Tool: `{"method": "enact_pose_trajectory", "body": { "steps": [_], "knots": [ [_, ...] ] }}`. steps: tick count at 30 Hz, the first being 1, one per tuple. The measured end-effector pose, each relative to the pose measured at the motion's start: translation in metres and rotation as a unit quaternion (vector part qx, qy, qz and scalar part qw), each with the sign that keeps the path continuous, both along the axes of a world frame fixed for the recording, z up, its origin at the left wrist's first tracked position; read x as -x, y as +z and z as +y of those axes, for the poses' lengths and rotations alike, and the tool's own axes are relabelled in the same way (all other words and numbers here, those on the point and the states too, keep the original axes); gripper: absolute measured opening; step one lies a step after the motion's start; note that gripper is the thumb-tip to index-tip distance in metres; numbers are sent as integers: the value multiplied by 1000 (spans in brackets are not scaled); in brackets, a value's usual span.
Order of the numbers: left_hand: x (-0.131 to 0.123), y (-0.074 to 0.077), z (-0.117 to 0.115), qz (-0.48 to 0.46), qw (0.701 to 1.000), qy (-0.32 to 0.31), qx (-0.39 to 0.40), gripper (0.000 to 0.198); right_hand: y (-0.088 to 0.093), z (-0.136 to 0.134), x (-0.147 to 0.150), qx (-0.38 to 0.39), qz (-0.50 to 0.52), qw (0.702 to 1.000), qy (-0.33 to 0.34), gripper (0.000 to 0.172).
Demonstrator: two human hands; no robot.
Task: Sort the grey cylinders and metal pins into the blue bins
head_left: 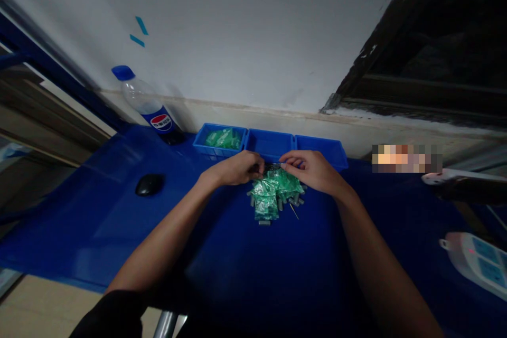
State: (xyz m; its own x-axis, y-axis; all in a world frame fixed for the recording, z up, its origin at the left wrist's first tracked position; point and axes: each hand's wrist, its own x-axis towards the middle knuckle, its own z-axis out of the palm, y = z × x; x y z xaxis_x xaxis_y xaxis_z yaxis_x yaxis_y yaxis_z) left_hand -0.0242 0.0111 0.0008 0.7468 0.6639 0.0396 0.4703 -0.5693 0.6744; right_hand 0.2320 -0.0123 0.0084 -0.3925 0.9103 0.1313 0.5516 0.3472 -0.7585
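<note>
- The left hand (237, 168) and right hand (311, 169) meet over the far edge of a heap of green circuit boards (275, 193) lying on the blue table (99, 222), with small grey cylinders (264, 222) scattered round it.
- Left hand: fingers curled in, tips pinched toward the right hand — on what, I cannot tell; it is too small and dark.
- Right hand: thumb and forefinger (285, 166) pressed close together on something thin at the pile's 12 o'clock edge; the other fingers are folded loosely.
- A thin yellowish stick (293, 212) lies at the heap's 4 o'clock.
- Just beyond the hands, three blue trays stand in a row — the left tray (202, 140) holds more green boards.
- A capped cola bottle (146, 103) stands at 10 o'clock, and a black mouse (149, 185) lies at 9 o'clock, well apart from the heap.
</note>
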Motion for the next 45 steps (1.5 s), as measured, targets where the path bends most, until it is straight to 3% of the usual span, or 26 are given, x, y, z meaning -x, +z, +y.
{"method": "enact_pose_trajectory", "body": {
  "steps": [4, 8, 11, 14, 18, 21, 24, 26, 28, 31, 34, 38, 42, 45],
  "knots": [
    [6, 13, -2, -44, 999, 17, 19, 5, 1, -1, 2, 27, 28, 999, 16, 21],
    [6, 22, -4, -140, 985, 93, 36, 6, -1, -2, 10, 109, 135, 984, 45, 23],
    [1, 23, -6, -207, 966, 143, 65, 15, -6, -1, 17, 135, 204, 970, 5, 18],
    [-4, 24, -8, -242, 951, 154, 114, 31, -10, -1, 22, 134, 237, 962, -33, 19],
    [-3, 30, -10, -246, 947, 160, 133, 26, -13, -1, 26, 142, 255, 956, -42, 22],
    [9, 39, -9, -224, 955, 190, 47, 13, -11, -2, 28, 135, 263, 954, -51, 25],
    [29, 45, -5, -157, 944, 265, -121, 6, -9, -1, 28, 127, 256, 956, -61, 25],
    [44, 44, 1, -75, 922, 308, -221, 11, -8, 0, 28, 127, 255, 956, -64, 25],
    [57, 39, 6, 21, 907, 333, -255, 22, -7, 1, 28, 124, 255, 957, -65, 26],
    [69, 32, 9, 179, 907, 325, -199, 37, -6, 2, 26, 114, 244, 961, -68, 27],
    [68, 33, 5, 248, 900, 312, -173, 40, -4, 1, 21, 81, 174, 979, -74, 25],
    [51, 45, -3, 171, 910, 290, -243, 30, -4, -1, 6, -33, -55, 998, -30, 27],
    [26, 46, -10, 81, 964, 145, -206, 28, -7, -4, -2, -93, -191, 976, 40, 47],
    [14, 37, -12, 72, 982, 70, -159, 28, -10, -7, 0, -109, -232, 965, 53, 47]
  ]
}}
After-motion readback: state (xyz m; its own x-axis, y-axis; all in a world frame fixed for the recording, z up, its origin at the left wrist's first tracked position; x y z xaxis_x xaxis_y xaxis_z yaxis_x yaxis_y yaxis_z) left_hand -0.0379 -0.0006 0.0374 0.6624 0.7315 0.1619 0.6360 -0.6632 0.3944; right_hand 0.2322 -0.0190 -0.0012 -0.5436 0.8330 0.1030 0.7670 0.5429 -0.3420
